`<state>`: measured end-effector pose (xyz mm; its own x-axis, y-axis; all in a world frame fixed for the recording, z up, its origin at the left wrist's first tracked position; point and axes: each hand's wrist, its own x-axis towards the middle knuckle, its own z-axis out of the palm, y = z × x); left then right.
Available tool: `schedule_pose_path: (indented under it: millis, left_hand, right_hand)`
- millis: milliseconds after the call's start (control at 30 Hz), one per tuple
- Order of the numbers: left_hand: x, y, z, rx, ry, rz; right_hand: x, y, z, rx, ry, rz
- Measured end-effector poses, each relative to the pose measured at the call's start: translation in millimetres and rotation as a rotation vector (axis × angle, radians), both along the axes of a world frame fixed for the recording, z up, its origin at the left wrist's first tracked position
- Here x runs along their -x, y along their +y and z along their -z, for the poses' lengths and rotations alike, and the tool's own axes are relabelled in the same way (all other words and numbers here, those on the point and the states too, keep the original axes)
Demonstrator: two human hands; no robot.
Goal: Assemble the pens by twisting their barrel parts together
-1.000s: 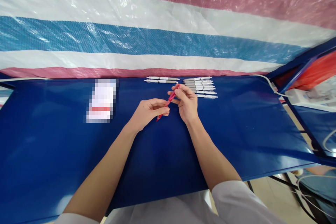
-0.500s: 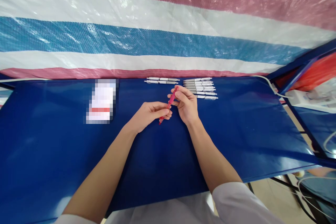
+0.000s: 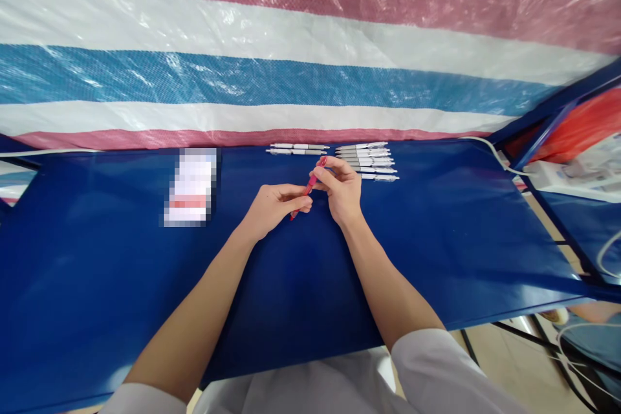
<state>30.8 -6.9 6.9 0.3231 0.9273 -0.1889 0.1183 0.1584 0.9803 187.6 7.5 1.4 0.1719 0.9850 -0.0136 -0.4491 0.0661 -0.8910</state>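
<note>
A red pen (image 3: 310, 184) is held at a slant over the middle of the table, its upper end leaning right. My left hand (image 3: 274, 208) pinches the lower part between thumb and fingers, and a short tip sticks out below. Around the upper part, my right hand (image 3: 343, 190) closes its thumb and fingertips. Just behind my right hand lies a group of several white and grey pens (image 3: 371, 160), partly hidden by it. Two more white and grey pens (image 3: 298, 149) lie side by side to the left of that group.
A blurred-out white sheet or packet (image 3: 190, 187) with a red band lies on the blue table (image 3: 436, 239) at the left. Behind the table hangs a striped plastic sheet (image 3: 291, 81). A white cable (image 3: 495, 150) and a blue metal frame stand at the right.
Both hands still hold the red pen, and my right hand's fingers have slid lower along it, covering more of it. The view has shifted slightly.
</note>
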Motion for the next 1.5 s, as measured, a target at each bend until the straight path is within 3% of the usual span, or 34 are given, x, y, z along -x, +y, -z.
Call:
schedule_pose_path:
  millis: [300,400,600,833,1133,1500]
  left_hand:
    - [2.9,-1.1,-2.7,0.261,-0.271,0.149]
    - [0.1,-1.5,-1.1,0.182,-0.191,0.106]
    - [-4.0,-4.1,0.1,-0.141,0.088,-0.029]
    - [-5.5,-7.3,2.1,-0.188,0.162,-0.081]
    - [-0.1,-6.3,-9.5,0.202,-0.222,0.204]
    - [-2.0,-1.9,4.1,-0.020,0.018,-0.011]
  right_hand:
    - [-3.7,0.7,-0.9,0.033,0.103,-0.101]
    - [-5.6,1.3,-0.8,0.038,0.093,-0.097]
    - [-4.9,0.8,-0.7,0.013,0.080,-0.069]
    - [-3.3,2.3,1.6,0.055,0.081,-0.044]
    - [-4.0,-1.7,-1.7,0.089,0.144,-0.119]
    - [-4.8,2.2,0.0,0.070,0.149,-0.054]
